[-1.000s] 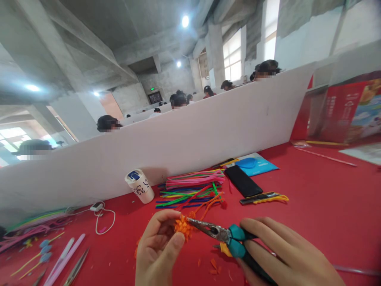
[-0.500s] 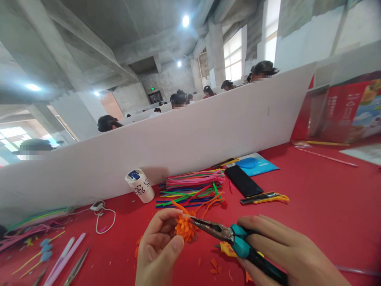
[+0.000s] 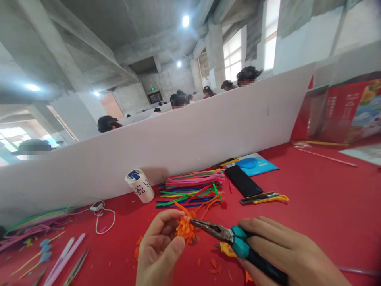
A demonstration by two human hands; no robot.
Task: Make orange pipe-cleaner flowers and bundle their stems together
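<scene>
head view: the left hand [image 3: 159, 252] pinches an orange pipe-cleaner tuft [image 3: 185, 229] between thumb and fingertips, low over the near edge of the red table [image 3: 327, 198]. the right hand [image 3: 285, 254] is wrapped round the teal handles of the pliers [image 3: 220, 232], whose nose reaches into the tuft; whether it grips a strand is hard to tell. compared with a second ago the tuft sits a little more to the right and looks fuller, and one orange strand now sticks up from it, so the working of the tuft seems under way rather than finished. orange scraps [image 3: 213, 264] lie beneath, and the bundle of pipe cleaners [image 3: 193, 186] lies beyond, untouched.
</scene>
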